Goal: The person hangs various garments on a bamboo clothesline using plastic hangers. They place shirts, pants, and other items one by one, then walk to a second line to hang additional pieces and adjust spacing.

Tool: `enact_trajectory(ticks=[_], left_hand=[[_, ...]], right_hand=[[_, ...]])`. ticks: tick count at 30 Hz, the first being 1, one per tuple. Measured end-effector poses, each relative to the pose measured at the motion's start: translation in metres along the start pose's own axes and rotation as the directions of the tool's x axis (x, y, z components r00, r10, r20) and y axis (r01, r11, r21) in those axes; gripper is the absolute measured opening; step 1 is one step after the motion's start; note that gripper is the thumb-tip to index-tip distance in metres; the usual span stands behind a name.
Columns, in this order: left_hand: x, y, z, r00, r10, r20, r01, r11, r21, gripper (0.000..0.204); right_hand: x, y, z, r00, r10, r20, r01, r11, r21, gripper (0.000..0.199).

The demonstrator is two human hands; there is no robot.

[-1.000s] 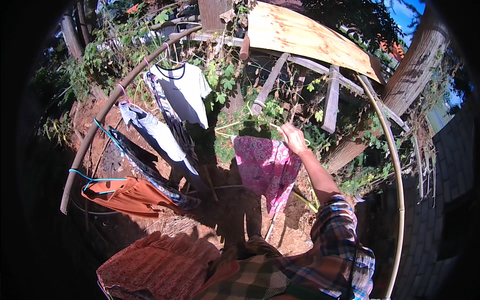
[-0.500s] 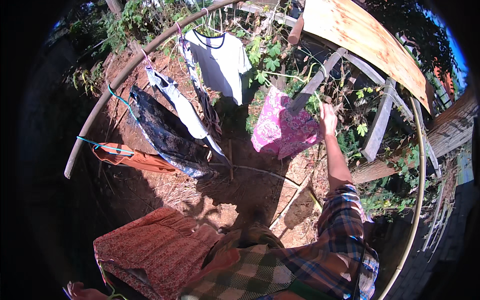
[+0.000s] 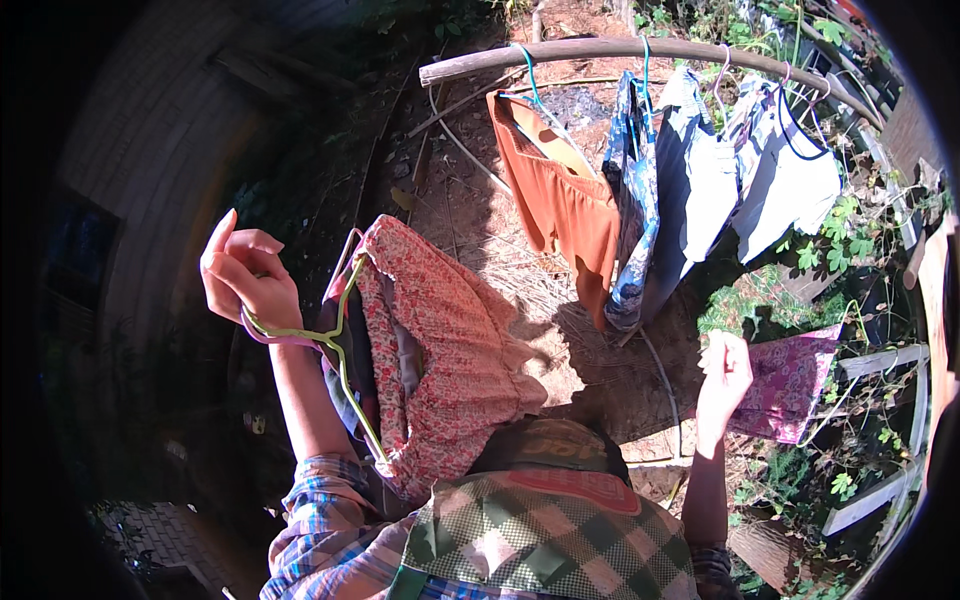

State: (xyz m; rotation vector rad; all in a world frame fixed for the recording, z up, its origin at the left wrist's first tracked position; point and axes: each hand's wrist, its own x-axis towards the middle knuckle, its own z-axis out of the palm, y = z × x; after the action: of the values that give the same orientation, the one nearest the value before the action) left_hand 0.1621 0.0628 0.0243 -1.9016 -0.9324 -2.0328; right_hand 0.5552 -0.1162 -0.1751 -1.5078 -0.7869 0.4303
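My left hand is raised at the left, its fingers loosely bent and apart, the index finger pointing up. The hook of a green clothes hanger loops round my left wrist, and at least one more hanger lies behind it. From the green hanger hangs a red-and-cream patterned garment with a gathered waist, spread in front of my body. My right hand is at the right with curled fingers, and I see nothing in them. Just beyond it hangs a pink floral cloth; whether hand and cloth touch is unclear.
A bent wooden pole crosses the far side. On hangers along it are an orange garment, a blue patterned garment, a pale blue garment and a white shirt. Wooden boards and leafy vines stand at the right.
My view has swung left. My left hand has come up with the hanger and patterned garment on its wrist. The right hand has drawn back from the top of the pink cloth.
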Motion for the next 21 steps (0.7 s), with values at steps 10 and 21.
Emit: enact_trajectory(ticks=[10,21], left_hand=[[-0.005,-0.015,0.019,0.99,0.136,0.033,-0.136,0.991,0.003,0.042],[-0.015,-0.052,0.021,0.94,0.328,0.09,-0.306,0.931,-0.197,0.026]], right_hand=[[-0.131,-0.151,0.211,0.342,-0.229,0.911,0.151,0.971,0.187,0.02],[-0.076,-0.153,0.156,0.677,-0.368,0.638,0.368,0.919,0.14,0.005]])
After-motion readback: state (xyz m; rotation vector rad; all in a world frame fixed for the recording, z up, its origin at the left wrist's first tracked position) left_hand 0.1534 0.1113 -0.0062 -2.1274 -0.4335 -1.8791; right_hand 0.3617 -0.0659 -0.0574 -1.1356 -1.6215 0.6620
